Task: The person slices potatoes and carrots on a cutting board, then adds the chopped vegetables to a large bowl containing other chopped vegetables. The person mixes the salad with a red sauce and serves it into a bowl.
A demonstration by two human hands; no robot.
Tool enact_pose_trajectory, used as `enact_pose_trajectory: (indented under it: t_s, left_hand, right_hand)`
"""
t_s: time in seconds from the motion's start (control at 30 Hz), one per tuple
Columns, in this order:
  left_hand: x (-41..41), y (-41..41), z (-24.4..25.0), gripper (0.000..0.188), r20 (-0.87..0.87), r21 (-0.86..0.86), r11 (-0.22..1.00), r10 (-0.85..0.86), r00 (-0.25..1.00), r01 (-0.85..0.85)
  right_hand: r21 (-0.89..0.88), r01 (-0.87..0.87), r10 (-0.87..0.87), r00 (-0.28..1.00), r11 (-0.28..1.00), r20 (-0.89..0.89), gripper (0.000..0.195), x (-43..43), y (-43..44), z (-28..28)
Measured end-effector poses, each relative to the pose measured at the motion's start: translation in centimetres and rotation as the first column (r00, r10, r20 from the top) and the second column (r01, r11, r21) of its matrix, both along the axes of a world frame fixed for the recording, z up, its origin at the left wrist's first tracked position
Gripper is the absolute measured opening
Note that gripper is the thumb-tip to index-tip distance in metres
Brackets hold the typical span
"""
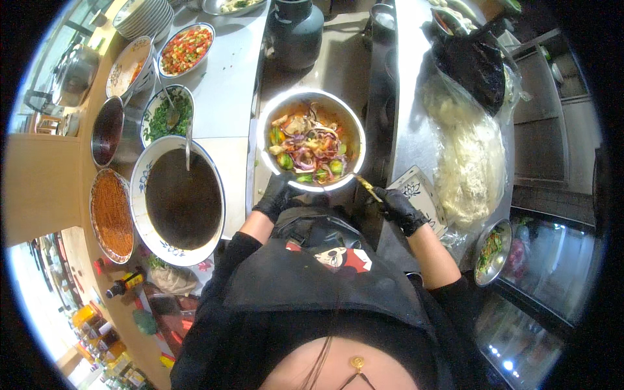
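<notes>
A steel mixing bowl (361, 146) is held in front of my body, with dressed vegetables (312, 141) inside: purple onion rings, green cucumber pieces and pale chunks. My left hand (278, 195), in a black glove, grips the near left part of its rim; the fingertips are partly hidden. In a black glove too, my right hand (400, 207) is closed around a gold-coloured utensil handle (369, 189). The handle's far end meets the bowl's near right rim, and I cannot tell what kind of utensil it is.
Left counter: a large bowl of dark sauce (183, 200), chopped greens (165, 117), diced peppers (187, 48) and red-brown seasoning (112, 214). Right counter: a plastic bag of pale food (465, 161) beside a patterned rectangular dish (414, 195). A dark gas cylinder (295, 36) stands ahead.
</notes>
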State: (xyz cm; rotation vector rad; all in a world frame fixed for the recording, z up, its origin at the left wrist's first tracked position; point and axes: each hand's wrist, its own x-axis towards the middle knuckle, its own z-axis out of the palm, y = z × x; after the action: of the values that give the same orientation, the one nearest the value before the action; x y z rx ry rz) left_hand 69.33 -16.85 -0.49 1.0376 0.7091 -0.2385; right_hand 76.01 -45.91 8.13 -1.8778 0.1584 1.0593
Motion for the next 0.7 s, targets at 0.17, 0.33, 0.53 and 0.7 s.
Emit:
enact_pose_trajectory:
  t_s: [0.17, 0.33, 0.53, 0.7]
  left_hand:
    - [-0.9, 0.7, -0.9, 0.043, 0.015, -0.09, 0.994, 0.062, 0.998, -0.061]
    - [0.1, 0.1, -0.2, 0.04, -0.108, -0.108, 0.994, -0.039, 0.993, 0.027]
    - [2.0, 1.2, -2.3, 0.038, 0.088, 0.803, 0.443, -0.749, 0.657, 0.398]
    - [-2.3, 1.5, -1.2, 0.046, -0.004, -0.244, 0.966, 0.08, 0.997, -0.079]
  right_hand:
    - [0.201, 0.144, -0.14, 0.99, 0.969, -0.031, 0.029, -1.4, 2.5, 0.7]
    - [-0.355, -0.136, 0.298, 0.838, 0.925, 0.457, 0.03, 0.9, 5.7, 1.1]
    - [-0.509, -0.42, 0.653, 0.371, 0.752, 0.66, 0.016, -3.3, 3.7, -2.7]
    - [-0.731, -0.408, 0.81, 0.478, 0.548, 0.341, 0.022, -0.6, 2.5, 1.7]
